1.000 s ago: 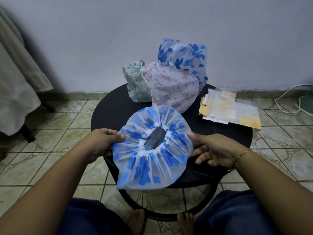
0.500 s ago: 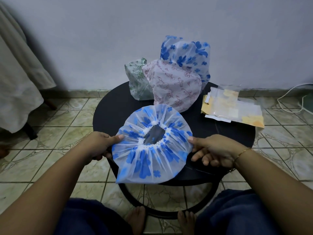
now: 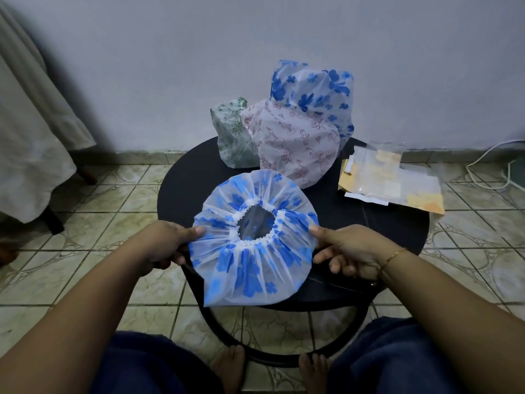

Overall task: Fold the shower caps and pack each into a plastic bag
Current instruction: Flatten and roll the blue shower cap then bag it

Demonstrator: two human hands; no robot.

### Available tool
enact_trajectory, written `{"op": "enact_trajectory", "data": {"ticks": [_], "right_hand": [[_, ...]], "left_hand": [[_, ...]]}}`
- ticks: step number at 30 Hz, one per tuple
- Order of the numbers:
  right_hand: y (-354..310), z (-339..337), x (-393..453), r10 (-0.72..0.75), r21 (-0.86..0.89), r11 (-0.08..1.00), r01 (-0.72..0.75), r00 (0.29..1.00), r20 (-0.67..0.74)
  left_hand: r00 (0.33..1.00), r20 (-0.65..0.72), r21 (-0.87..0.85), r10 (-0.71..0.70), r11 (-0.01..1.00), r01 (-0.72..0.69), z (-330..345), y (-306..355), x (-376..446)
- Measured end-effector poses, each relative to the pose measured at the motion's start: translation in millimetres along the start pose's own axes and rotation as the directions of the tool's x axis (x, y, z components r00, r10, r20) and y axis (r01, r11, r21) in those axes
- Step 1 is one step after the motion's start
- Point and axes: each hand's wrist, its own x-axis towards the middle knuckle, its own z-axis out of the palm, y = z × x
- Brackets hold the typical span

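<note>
Blue-flowered shower cap (image 3: pixel 252 243) pinched at opposite edges by left hand (image 3: pixel 162 245) and right hand (image 3: pixel 352 253), seemingly above the table (image 3: pixel 187 189).

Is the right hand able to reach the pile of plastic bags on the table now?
Probably not at once: the right hand pinches the blue-flowered cap with the left hand. The plastic bags lie uncovered beyond it, so once it lets go the way looks free.

Round black table (image 3: pixel 187 191) on tiled floor (image 3: pixel 93 211), three puffed shower caps (image 3: pixel 295 146) behind, plastic bags (image 3: pixel 395 183) right
</note>
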Motion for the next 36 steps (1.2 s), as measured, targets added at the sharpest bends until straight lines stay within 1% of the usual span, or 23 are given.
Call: {"op": "enact_trajectory", "data": {"ticks": [5,10,15,17,18,20,21,22,24,26,28,29,30,31,33,34,36], "right_hand": [[2,-1,5,-0.033,0.081,0.996,0.037,0.998,-0.050],[1,-24,5,0.029,0.099,0.995,-0.018,0.993,-0.117],[-1,-35,4,0.054,0.066,0.997,-0.044,0.985,-0.164],[-2,-32,6,0.021,0.051,0.999,-0.011,0.979,-0.202],[-2,-30,8,-0.017,0.050,0.998,0.029,0.975,-0.223],[-4,-25,9,-0.105,0.051,0.991,0.122,0.961,-0.255],[-6,-23,8,-0.138,0.037,0.988,0.153,0.955,-0.262],[-7,-21,5,-0.155,0.002,0.987,0.161,0.952,-0.264],[-9,-20,-1,-0.144,-0.153,0.983,0.106,0.953,-0.267],[-9,-21,-9,-0.076,-0.297,0.955,0.001,0.967,-0.242],[-9,-21,-17,0.028,-0.313,0.948,-0.064,0.992,-0.120],[-8,-20,-20,0.059,-0.308,0.949,-0.068,0.997,-0.039],[-8,-18,-23,0.066,-0.305,0.951,-0.053,0.997,0.031],[-7,-16,-24,0.052,-0.295,0.955,-0.026,0.995,0.080],[-6,-14,-23,-0.021,-0.241,0.969,0.047,0.994,0.106],[-5,-12,-21,-0.066,-0.187,0.979,0.082,0.994,0.089],[-5,-11,-16,-0.131,-0.026,0.991,0.132,0.991,0.021]], "left_hand": [[1.000,0.000,-0.013,0.006,1.000,-0.006,-4,-5,5],[0.999,0.005,-0.043,-0.054,0.998,0.054,-22,-12,8],[0.998,0.006,0.009,-0.069,0.998,0.069,-30,-13,10],[0.997,0.000,0.054,-0.076,0.996,0.076,-31,-13,11],[0.997,-0.013,0.091,-0.071,0.993,0.072,-31,-13,10],[1.000,-0.026,0.142,-0.014,0.990,0.018,-29,-12,7],[0.999,-0.022,0.127,0.038,0.991,-0.035,-27,-11,6],[0.996,-0.020,0.074,0.091,0.993,-0.090,-24,-11,6],[0.978,-0.007,-0.044,0.210,0.977,-0.210,-20,-10,4],[0.951,0.035,-0.077,0.309,0.949,-0.305,-15,-6,1],[0.931,0.051,-0.118,0.361,0.928,-0.354,-9,-3,0],[0.931,0.022,-0.143,0.365,0.923,-0.358,-5,0,-2],[0.930,-0.038,-0.146,0.367,0.918,-0.368,-3,1,-2],[0.923,-0.106,-0.098,0.371,0.920,-0.381,0,2,-3],[0.901,-0.206,0.019,0.381,0.922,-0.386,2,2,0],[0.905,-0.216,0.043,0.367,0.929,-0.367,1,0,2],[0.924,-0.217,0.071,0.314,0.949,-0.306,-1,-1,3]]}}
